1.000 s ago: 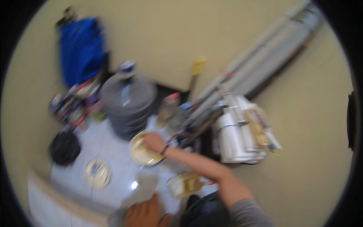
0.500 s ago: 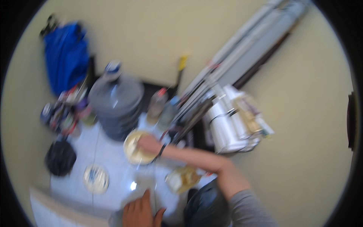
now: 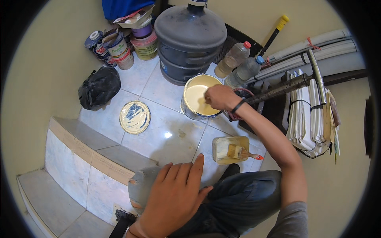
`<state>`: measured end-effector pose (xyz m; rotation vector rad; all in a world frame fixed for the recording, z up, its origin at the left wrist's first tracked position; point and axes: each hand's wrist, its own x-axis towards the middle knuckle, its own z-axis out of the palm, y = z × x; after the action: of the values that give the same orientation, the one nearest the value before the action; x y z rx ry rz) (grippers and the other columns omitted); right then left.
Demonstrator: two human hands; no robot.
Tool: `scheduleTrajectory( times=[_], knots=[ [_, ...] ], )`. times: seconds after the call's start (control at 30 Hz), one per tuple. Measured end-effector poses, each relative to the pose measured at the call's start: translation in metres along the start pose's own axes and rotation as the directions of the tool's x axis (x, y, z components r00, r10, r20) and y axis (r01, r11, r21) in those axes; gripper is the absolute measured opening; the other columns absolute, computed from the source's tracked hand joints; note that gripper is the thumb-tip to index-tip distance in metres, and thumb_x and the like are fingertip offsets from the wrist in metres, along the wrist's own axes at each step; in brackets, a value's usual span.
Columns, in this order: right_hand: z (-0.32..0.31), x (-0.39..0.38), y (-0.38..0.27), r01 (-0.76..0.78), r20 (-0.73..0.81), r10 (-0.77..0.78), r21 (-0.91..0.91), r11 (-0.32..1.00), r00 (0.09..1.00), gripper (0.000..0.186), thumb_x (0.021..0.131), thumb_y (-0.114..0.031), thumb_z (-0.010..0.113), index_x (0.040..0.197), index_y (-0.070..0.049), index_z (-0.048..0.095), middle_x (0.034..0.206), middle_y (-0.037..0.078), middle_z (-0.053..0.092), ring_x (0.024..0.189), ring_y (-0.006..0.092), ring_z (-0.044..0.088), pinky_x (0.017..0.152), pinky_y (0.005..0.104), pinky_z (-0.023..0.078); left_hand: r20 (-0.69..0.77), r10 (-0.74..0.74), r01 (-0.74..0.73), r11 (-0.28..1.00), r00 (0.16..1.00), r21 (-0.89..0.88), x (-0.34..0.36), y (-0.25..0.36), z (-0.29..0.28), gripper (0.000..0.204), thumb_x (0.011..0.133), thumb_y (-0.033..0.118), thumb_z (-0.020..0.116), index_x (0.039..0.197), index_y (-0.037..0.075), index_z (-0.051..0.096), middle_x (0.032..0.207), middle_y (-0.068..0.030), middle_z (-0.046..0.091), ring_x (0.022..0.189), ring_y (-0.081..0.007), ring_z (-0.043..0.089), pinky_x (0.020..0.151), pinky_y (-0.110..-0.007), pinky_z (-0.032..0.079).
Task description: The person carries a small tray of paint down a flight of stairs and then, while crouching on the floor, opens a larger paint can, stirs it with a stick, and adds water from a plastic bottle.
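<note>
My right hand (image 3: 220, 97) reaches over the rim of a paint can (image 3: 188, 104) that holds cream paint (image 3: 195, 94). Its fingers are closed just above the paint; whatever they may grip is hidden. My left hand (image 3: 176, 194) lies flat by my bent knee, palm down, with the fingers out and nothing held. A paint-smeared round lid (image 3: 135, 117) rests on the tiles left of the can. Closer to me, a rectangular plastic tub (image 3: 220, 155) contains a paintbrush (image 3: 243, 153) whose orange-tipped handle sticks out over the edge.
Behind the can stands a large grey water jug (image 3: 190, 31), with two plastic bottles (image 3: 238, 59) at its right. A black plastic bag (image 3: 99, 88) and several small tins (image 3: 117, 47) are at the left. A hand pump (image 3: 278, 88) leans by bundled papers (image 3: 303, 115). A tiled step (image 3: 75, 150) rises lower left.
The view has shifted and sharpened, bringing the can and tub nearer the middle. My right hand stays at the paint can; my left hand remains by the knee.
</note>
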<state>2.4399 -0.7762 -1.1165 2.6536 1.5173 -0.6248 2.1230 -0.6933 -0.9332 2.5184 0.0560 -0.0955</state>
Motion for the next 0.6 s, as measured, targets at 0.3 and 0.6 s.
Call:
scheduleTrajectory(
  times=[0.3,0.6],
  knots=[
    [0.013,0.021,0.030,-0.134,-0.187,0.064,-0.389,0.911,0.980,0.020,0.089,-0.017,0.063,0.096,-0.006,0.078,0.090,0.013,0.078,0.085,0.0298,0.077,0.070,0.0428,0.059,0.003,-0.053,0.053,0.998,0.999,0.045,0.009,0.009,0.002,0.069,0.089,0.032,0.076,0.143,-0.004,0.051,0.109,-0.0190,0.065,0.099,-0.0382,0.062,0.098,-0.049,0.048],
    [0.027,0.023,0.025,-0.009,-0.118,0.016,0.064,0.998,0.993,0.020,0.088,-0.021,0.067,0.098,-0.009,0.079,0.096,0.020,0.076,0.092,0.0363,0.074,0.077,0.0480,0.058,0.014,-0.030,0.029,0.997,0.999,0.067,0.018,0.011,0.008,0.069,0.088,0.032,0.076,0.142,-0.004,0.052,0.111,-0.0205,0.066,0.100,-0.0403,0.064,0.097,-0.049,0.049]
  ],
)
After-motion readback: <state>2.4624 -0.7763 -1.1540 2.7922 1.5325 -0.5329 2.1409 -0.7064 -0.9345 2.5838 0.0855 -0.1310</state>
